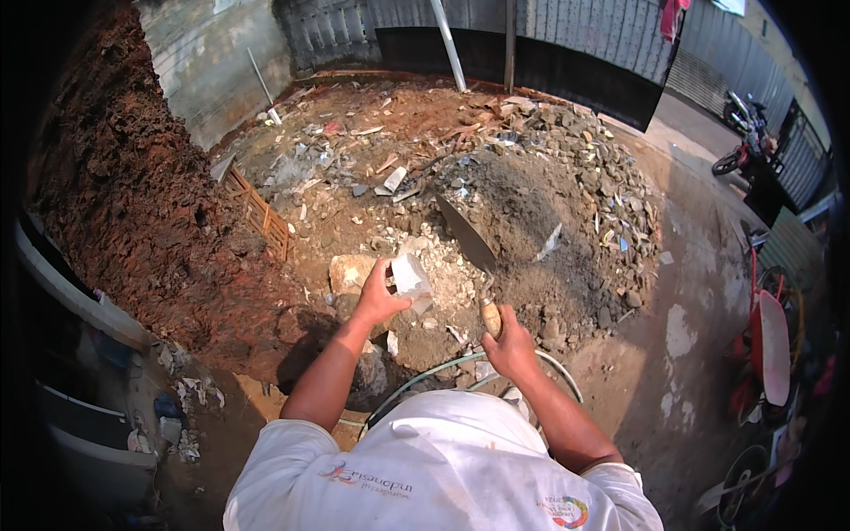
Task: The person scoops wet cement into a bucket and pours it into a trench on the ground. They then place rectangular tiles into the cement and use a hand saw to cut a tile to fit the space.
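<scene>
My left hand (381,298) grips a pale, whitish block of stone or concrete (411,279) by its left side, above a patch of light rubble. In my right hand (510,343) is a trowel (467,234), its fingers wrapped round the wooden handle. The trowel's long metal blade points away from me and to the left, over the edge of a grey sand heap (518,208). Just left of the held block sits a larger yellowish stone (351,273). White chips (450,270) lie scattered between my two hands.
Red-brown soil (133,195) rises on the left, with an orange-brown slatted crate (258,212) at its edge. Broken stones (611,190) border the sand. A green hose (567,376) curves near my body. A red wheelbarrow (770,345) and a motorcycle (748,142) stand right.
</scene>
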`<state>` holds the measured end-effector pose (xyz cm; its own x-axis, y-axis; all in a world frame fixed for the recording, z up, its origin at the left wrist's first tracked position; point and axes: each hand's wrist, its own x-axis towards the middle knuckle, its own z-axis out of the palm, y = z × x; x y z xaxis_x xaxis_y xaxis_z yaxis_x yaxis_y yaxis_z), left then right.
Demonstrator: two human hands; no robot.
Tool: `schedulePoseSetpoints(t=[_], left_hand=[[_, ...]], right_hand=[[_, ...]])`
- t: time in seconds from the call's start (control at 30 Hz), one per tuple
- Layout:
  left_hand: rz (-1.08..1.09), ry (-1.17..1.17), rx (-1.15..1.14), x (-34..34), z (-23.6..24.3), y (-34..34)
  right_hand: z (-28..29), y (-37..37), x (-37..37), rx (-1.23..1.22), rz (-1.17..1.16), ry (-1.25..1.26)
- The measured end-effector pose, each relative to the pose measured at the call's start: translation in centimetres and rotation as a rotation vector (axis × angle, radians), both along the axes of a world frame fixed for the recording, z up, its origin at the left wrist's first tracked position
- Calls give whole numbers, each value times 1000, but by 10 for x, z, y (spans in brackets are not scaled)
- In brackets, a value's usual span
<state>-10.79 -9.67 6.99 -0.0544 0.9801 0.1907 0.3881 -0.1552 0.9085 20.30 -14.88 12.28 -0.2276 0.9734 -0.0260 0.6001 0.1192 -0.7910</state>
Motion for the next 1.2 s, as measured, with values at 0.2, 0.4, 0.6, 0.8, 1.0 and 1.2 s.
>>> schedulePoseSetpoints(t=[0.2, 0.4, 0.6, 0.8, 1.0, 1.2], left_hand=[[115, -89, 94, 26, -21, 3], [214, -76, 175, 40, -32, 16], [188, -161, 127, 72, -32, 25], [201, -94, 71, 78, -24, 11], [171, -106, 161, 104, -42, 18], [219, -64, 59, 99, -55, 3]], right_hand=[[47, 18, -8, 132, 20, 135], [48, 13, -1, 522, -62, 491], [1, 31, 3, -47, 208, 43], [69, 26, 12, 471, -29, 448], [-19, 27, 20, -149, 199, 97], [37, 15, 20, 302, -15, 343]])
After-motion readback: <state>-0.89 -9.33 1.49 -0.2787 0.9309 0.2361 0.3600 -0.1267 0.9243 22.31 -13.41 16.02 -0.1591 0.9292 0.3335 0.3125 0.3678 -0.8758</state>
